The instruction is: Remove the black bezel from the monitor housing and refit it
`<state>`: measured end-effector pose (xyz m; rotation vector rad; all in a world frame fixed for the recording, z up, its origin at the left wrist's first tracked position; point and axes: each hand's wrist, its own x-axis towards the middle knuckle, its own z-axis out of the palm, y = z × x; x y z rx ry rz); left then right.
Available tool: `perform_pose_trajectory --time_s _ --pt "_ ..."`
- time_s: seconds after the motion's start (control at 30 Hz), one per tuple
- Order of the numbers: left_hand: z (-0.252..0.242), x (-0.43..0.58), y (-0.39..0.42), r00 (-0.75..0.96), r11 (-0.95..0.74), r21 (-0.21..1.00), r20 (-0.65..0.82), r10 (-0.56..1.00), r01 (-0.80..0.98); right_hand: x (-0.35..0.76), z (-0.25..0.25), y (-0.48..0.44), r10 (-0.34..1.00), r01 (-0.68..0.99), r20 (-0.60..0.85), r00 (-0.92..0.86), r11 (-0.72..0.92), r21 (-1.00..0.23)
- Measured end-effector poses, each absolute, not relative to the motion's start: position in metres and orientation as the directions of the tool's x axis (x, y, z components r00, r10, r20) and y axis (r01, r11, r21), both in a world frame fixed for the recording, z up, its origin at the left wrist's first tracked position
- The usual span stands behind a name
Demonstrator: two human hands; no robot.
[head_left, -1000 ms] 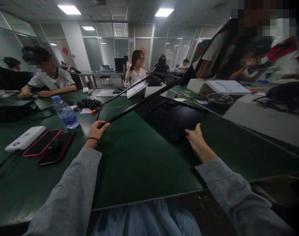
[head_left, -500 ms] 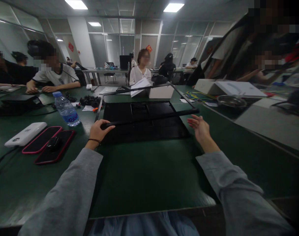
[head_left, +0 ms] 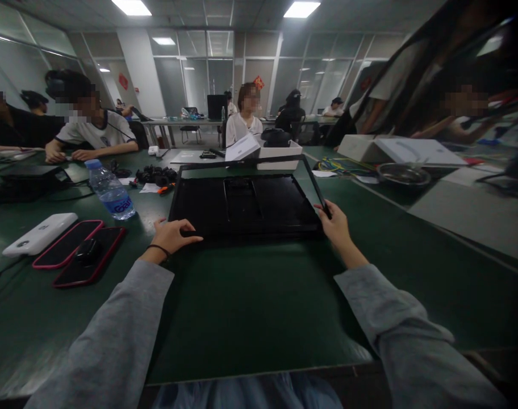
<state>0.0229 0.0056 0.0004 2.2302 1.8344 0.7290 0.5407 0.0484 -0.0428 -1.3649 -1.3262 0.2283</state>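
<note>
A flat black panel (head_left: 280, 199) with raised ribs in its middle lies on the green table. Over it is a thin black rectangular frame (head_left: 313, 180), its far side raised above the panel's back edge and its near side low along the front edge. My right hand (head_left: 336, 226) has its fingers closed round the frame's front right corner. At the front left corner my left hand (head_left: 174, 234) is closed on the frame, thumb pointing right along the near side; some of its fingers are hidden behind the corner.
Left of the panel are a water bottle (head_left: 111, 190), a white power bank (head_left: 41, 234) and two red-edged phones (head_left: 88, 272). Behind it stands a white box (head_left: 280, 158). A metal bowl (head_left: 404, 175) and cables (head_left: 344, 166) are at the right. People sit around.
The frame has come down and straightened over the panel, its near side now at the panel's front edge. My right hand has moved left and closed on the frame's corner.
</note>
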Motion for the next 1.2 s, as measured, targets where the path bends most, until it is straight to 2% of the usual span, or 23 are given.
perform_pose_trajectory --time_s 0.37,0.67,0.77,0.87,1.0,1.1,1.2 --pt "0.004 0.022 0.005 0.177 -0.232 0.423 0.165 0.97 0.876 0.546 -0.062 0.052 0.802 0.606 0.5 0.326 0.228 -0.762" --pt "0.007 0.025 0.002 0.185 -0.268 0.45 0.219 0.958 0.852 0.551 -0.067 0.053 0.815 0.584 0.455 0.359 0.184 -0.79" --pt "0.007 0.024 0.005 0.089 -0.252 0.425 0.368 0.926 0.869 0.553 -0.069 0.054 0.815 0.587 0.455 0.36 0.181 -0.789" --pt "0.003 0.017 0.009 -0.093 -0.113 0.408 0.453 0.887 0.906 0.555 -0.071 0.055 0.819 0.585 0.446 0.362 0.173 -0.792" --pt "-0.006 0.007 0.015 -0.229 0.069 0.425 0.338 0.913 0.903 0.557 -0.074 0.057 0.832 0.588 0.428 0.352 0.159 -0.793" --pt "-0.009 0.004 0.017 -0.225 0.091 0.415 0.287 0.931 0.905 0.557 -0.075 0.057 0.827 0.601 0.448 0.34 0.175 -0.78" --pt "-0.009 0.006 0.016 -0.217 0.075 0.393 0.331 0.918 0.917 0.556 -0.074 0.057 0.806 0.616 0.479 0.347 0.189 -0.765"
